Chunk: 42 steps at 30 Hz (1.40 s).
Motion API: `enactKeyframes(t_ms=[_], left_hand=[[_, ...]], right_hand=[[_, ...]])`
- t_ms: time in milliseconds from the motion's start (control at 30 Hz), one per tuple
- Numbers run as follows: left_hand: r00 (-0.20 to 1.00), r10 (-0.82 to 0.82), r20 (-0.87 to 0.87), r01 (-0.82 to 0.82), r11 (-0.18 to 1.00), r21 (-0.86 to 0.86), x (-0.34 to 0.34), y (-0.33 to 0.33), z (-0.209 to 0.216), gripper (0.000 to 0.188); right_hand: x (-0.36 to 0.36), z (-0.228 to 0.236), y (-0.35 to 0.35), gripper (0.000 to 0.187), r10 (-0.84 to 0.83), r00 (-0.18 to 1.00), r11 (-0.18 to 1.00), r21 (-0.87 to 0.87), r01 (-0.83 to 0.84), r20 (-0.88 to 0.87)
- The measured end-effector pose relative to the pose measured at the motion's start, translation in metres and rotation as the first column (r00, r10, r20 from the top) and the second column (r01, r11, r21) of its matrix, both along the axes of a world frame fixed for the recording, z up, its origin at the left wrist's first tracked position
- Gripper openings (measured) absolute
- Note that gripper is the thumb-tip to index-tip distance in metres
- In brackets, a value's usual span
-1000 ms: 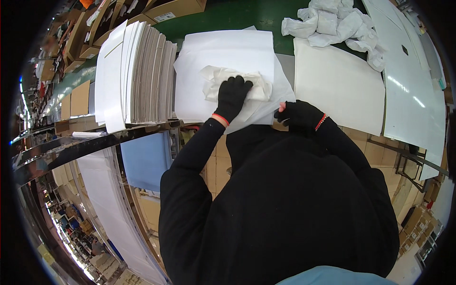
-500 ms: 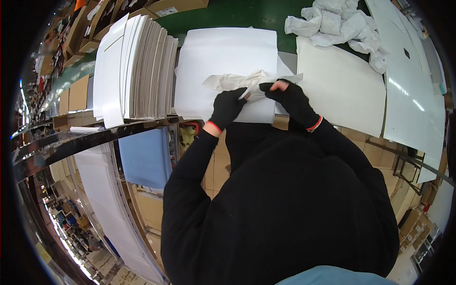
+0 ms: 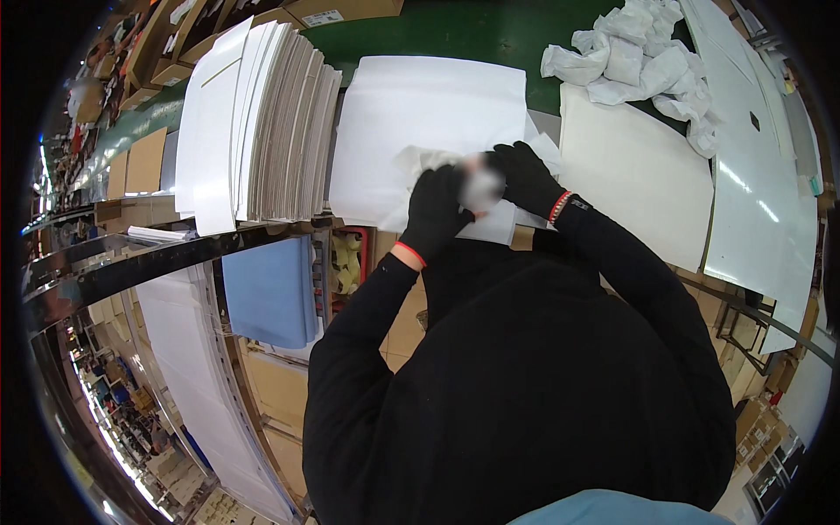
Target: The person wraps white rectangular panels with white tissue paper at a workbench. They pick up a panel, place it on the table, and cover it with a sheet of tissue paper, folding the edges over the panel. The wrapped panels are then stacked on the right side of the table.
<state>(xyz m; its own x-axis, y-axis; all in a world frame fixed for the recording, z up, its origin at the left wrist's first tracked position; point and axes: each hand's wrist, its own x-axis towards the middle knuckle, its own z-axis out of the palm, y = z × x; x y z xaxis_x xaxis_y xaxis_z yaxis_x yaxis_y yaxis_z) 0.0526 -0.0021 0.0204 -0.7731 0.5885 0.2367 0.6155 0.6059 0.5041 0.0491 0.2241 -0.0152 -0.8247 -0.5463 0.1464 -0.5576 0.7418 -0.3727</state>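
Note:
Black fingerless gloves cover both my hands, which are close together over the near half of a stack of white sheets [image 3: 429, 101]. My left hand [image 3: 436, 208] is closed on crumpled white tissue paper [image 3: 420, 161], part of which sticks out beyond the fingers. Just to its right, my right hand [image 3: 527, 178] curls its fingers around the same bunched paper. The spot between the hands is blurred, so the paper's shape there is hard to make out.
On the left stands a tall stack of white boards [image 3: 284, 122]. To the right lie a cream-white sheet [image 3: 634, 171] and several crumpled white paper wads [image 3: 626, 57]. Cardboard boxes [image 3: 350, 9] line the far side of the green tabletop [image 3: 446, 35]. Blue folded material [image 3: 267, 289] sits below the left edge.
My hands have drawn together, and the tissue paper, spread wider before, is bunched more tightly between them. My left hand has shifted to the right and turned. The whole view has moved slightly.

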Motion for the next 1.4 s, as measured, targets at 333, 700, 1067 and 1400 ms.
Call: enactKeyframes(t_ms=[333,700,1067,1400], left_hand=[[0.956,-0.019,0.294,0.078,0.978,-0.193,-0.08,-0.019,-0.019,0.065],[0.981,0.099,-0.169,-0.096,0.995,0.021,-0.021,0.003,-0.009,0.066],[0.979,0.185,-0.08,-0.197,0.966,-0.17,-0.121,-0.01,-0.022,0.032],[0.848,0.133,0.512,-0.318,0.902,0.292,-0.031,0.044,-0.011,0.026]], right_hand=[[-0.023,0.045,-0.01,0.055,-0.104,0.995,0.984,0.145,0.103,-0.002],[-0.033,0.022,-0.008,0.07,0.003,0.995,0.999,0.05,-0.008,0.099],[-0.036,0.04,0.008,0.044,-0.449,0.877,0.87,-0.306,0.386,-0.171],[0.018,-0.01,-0.005,0.041,-0.114,0.847,0.518,-0.696,0.497,0.52]])
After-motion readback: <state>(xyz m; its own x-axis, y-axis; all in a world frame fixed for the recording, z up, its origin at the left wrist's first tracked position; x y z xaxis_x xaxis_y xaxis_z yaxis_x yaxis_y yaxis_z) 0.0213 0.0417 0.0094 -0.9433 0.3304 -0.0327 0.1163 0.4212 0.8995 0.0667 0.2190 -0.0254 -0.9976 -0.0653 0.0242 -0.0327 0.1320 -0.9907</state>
